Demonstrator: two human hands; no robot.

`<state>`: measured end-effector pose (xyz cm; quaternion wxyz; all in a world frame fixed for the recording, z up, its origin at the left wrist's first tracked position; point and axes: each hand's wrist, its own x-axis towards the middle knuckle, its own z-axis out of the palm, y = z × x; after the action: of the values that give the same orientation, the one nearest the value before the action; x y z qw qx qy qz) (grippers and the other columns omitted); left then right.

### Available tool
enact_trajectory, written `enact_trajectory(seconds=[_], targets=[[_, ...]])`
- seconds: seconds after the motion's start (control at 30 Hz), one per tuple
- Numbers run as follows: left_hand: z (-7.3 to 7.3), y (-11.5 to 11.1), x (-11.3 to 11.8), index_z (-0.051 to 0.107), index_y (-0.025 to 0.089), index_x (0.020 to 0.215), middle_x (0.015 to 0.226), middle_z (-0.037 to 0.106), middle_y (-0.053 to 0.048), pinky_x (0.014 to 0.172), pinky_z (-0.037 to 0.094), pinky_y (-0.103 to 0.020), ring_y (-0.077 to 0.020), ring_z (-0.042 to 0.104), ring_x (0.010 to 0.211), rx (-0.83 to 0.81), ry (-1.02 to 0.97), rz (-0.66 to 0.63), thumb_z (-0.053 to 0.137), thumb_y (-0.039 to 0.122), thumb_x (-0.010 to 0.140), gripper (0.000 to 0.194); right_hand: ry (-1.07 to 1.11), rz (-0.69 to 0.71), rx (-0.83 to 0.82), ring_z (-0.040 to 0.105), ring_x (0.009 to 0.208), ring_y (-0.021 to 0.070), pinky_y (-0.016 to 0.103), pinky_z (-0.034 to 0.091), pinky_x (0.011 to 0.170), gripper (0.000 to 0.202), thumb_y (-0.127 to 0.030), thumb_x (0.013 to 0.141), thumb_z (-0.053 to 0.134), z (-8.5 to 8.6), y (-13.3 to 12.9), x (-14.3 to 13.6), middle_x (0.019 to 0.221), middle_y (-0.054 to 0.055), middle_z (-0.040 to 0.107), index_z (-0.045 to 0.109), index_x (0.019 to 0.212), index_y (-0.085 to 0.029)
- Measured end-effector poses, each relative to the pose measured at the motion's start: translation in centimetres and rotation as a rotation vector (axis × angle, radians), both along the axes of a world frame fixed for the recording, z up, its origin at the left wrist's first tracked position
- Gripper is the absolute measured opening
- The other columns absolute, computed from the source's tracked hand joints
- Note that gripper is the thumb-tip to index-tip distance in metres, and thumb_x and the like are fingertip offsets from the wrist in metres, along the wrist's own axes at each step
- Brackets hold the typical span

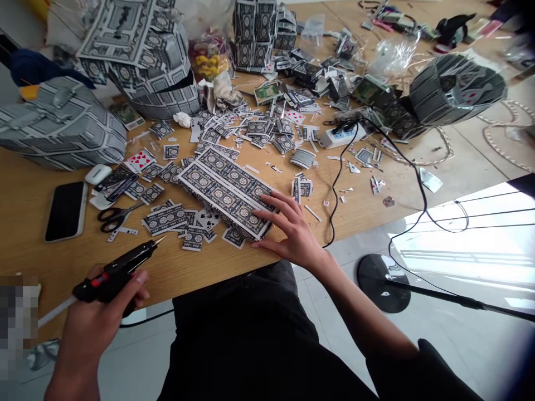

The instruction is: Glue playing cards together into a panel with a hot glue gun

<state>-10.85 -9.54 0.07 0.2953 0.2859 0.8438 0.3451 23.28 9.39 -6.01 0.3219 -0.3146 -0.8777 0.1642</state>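
Observation:
My left hand (111, 295) is wrapped round a black hot glue gun (121, 273), with a white glue stick out of its back and the metal nozzle pointing up to the right. My right hand (295, 228) grips the near right end of a long block made of playing cards (223, 189), fingers spread over its top and thumb low on its near side. The block's top shows two rows of patterned card backs parted by a white strip. Loose cards (167, 218) lie beside and partly under it.
Black-handled scissors (112, 219), a phone (66, 211) and a white earphone case (98, 174) lie at left. Card-made bags (62, 125) stand behind. A power strip (340, 135) with black cables sits right of centre, among card scraps. A card-covered basket (434, 94) lies far right.

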Motion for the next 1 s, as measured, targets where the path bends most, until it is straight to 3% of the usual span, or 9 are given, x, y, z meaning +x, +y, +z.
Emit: enact_trajectory(seconds=[0.17, 0.27, 0.4, 0.47, 0.63, 0.73, 0.83, 0.9, 1.0], targets=[[0.9, 1.6, 3.1, 0.06, 0.023, 0.093, 0.078, 0.075, 0.004, 0.047, 0.049, -0.026, -0.0134, 0.061, 0.054, 0.189, -0.147, -0.057, 0.09, 0.045, 0.081, 0.039, 0.126, -0.221, -0.021, 0.059, 0.146, 0.0386, 0.064, 0.05, 0.121, 0.068, -0.062, 0.085, 0.089, -0.3, -2.7, -3.2, 0.154, 0.014, 0.067, 0.069, 0.143, -0.031], [0.7, 2.3, 4.5, 0.062, 0.023, 0.094, 0.076, 0.072, 0.003, 0.048, 0.048, -0.026, -0.0126, 0.058, 0.054, 0.22, -0.16, -0.158, 0.084, 0.049, 0.087, 0.035, 0.184, -0.311, -0.049, 0.064, 0.138, 0.037, 0.061, 0.052, 0.117, 0.056, -0.057, 0.088, 0.09, 0.5, -4.0, -4.6, 0.146, 0.013, 0.073, 0.074, 0.133, -0.028], [0.1, 2.6, 5.7, 0.07, 0.022, 0.09, 0.065, 0.063, 0.002, 0.056, 0.05, -0.028, -0.0145, 0.057, 0.057, 0.185, -0.097, -0.319, 0.074, 0.056, 0.094, 0.035, 0.33, -0.386, -0.032, 0.079, 0.106, 0.0264, 0.05, 0.058, 0.101, 0.009, -0.028, 0.103, 0.077, 1.4, -3.6, -3.7, 0.109, 0.003, 0.086, 0.08, 0.112, -0.029], [0.1, 2.8, 6.2, 0.072, 0.022, 0.09, 0.063, 0.062, 0.002, 0.06, 0.052, -0.029, -0.0152, 0.058, 0.058, 0.168, -0.044, -0.38, 0.073, 0.058, 0.095, 0.036, 0.377, -0.429, -0.026, 0.081, 0.089, 0.0225, 0.045, 0.061, 0.091, 0.012, -0.022, 0.105, 0.073, 1.5, -2.8, -2.2, 0.098, 0.002, 0.087, 0.081, 0.109, -0.029], [0.5, 4.1, 7.9, 0.076, 0.022, 0.094, 0.069, 0.067, 0.001, 0.06, 0.054, -0.027, -0.0156, 0.062, 0.06, 0.157, -0.011, -0.465, 0.072, 0.064, 0.094, 0.042, 0.328, -0.474, -0.027, 0.078, 0.124, 0.0261, 0.051, 0.062, 0.107, 0.024, -0.017, 0.104, 0.066, 1.6, -1.7, 0.5, 0.142, 0.006, 0.078, 0.083, 0.115, -0.031], [0.4, 4.9, 8.6, 0.075, 0.022, 0.094, 0.067, 0.068, 0.001, 0.059, 0.054, -0.027, -0.0154, 0.062, 0.058, 0.159, 0.01, -0.521, 0.071, 0.06, 0.096, 0.038, 0.263, -0.32, -0.071, 0.07, 0.14, 0.03, 0.058, 0.056, 0.119, 0.028, -0.024, 0.101, 0.074, 1.8, -2.0, 0.2, 0.153, 0.009, 0.071, 0.079, 0.128, -0.03], [0.1, 5.5, 8.7, 0.073, 0.022, 0.09, 0.068, 0.07, 0.001, 0.065, 0.056, -0.027, -0.0163, 0.066, 0.062, 0.19, 0.102, -0.612, 0.071, 0.052, 0.098, 0.031, 0.188, -0.144, -0.132, 0.052, 0.158, 0.0341, 0.065, 0.046, 0.129, 0.056, -0.034, 0.098, 0.08, 1.5, -2.1, -0.7, 0.168, 0.011, 0.057, 0.064, 0.151, -0.032], [0.0, 5.7, 8.7, 0.072, 0.022, 0.088, 0.072, 0.072, 0.0, 0.069, 0.056, -0.028, -0.017, 0.068, 0.066, 0.222, 0.196, -0.661, 0.071, 0.048, 0.099, 0.028, 0.146, -0.088, -0.168, 0.039, 0.166, 0.0361, 0.068, 0.04, 0.133, 0.072, -0.043, 0.096, 0.083, 0.8, -2.0, -1.1, 0.176, 0.012, 0.045, 0.053, 0.161, -0.034], [-0.2, 5.9, 8.5, 0.071, 0.022, 0.086, 0.072, 0.072, 0.0, 0.069, 0.054, -0.028, -0.0174, 0.068, 0.066, 0.25, 0.306, -0.684, 0.071, 0.049, 0.099, 0.03, 0.134, -0.066, -0.215, 0.033, 0.169, 0.0375, 0.067, 0.037, 0.135, 0.089, -0.055, 0.092, 0.086, -0.4, -1.8, -1.5, 0.18, 0.015, 0.036, 0.044, 0.167, -0.033]])
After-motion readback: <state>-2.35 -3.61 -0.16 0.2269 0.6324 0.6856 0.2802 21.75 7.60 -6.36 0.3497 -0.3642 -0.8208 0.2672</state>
